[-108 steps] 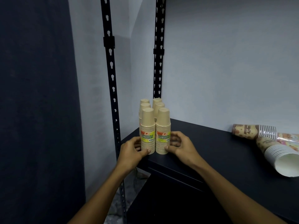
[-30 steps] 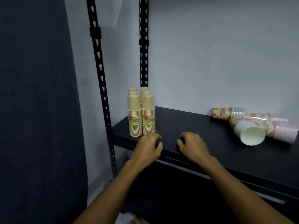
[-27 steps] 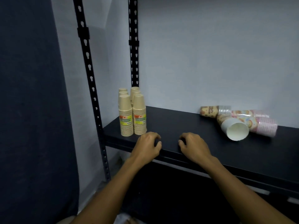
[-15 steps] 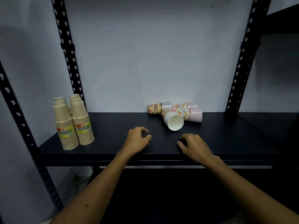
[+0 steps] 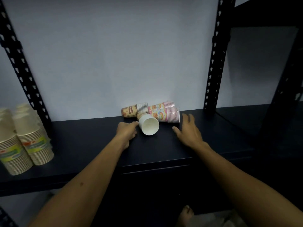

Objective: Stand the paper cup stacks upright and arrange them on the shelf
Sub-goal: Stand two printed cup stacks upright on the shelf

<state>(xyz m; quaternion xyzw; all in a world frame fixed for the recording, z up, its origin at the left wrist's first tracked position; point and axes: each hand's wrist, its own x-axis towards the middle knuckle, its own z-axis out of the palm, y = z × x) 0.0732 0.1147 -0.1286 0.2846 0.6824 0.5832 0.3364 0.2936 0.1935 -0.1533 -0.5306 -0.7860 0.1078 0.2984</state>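
Note:
Several printed paper cup stacks lie on their sides at the back of the black shelf (image 5: 213, 145). One stack (image 5: 148, 124) points its white open mouth toward me. A brown stack (image 5: 133, 110) and two pink stacks (image 5: 165, 114) lie behind it against the wall. My left hand (image 5: 127, 131) sits just left of the white-mouthed stack, fingertips at its rim, holding nothing that I can see. My right hand (image 5: 188, 130) hovers right of the pile, fingers spread. Upright tan cup stacks (image 5: 27, 136) stand grouped at the shelf's left end.
Black slotted uprights stand at the left (image 5: 21, 66) and right (image 5: 214, 63) of the shelf bay, with a pale wall behind. Another dark shelf (image 5: 246, 115) continues to the right. My bare foot (image 5: 186, 215) shows on the floor below.
My view swung right from the tan stacks to the fallen printed stacks. Both hands left the shelf's front edge and reached back to either side of the pile; the right hand opened.

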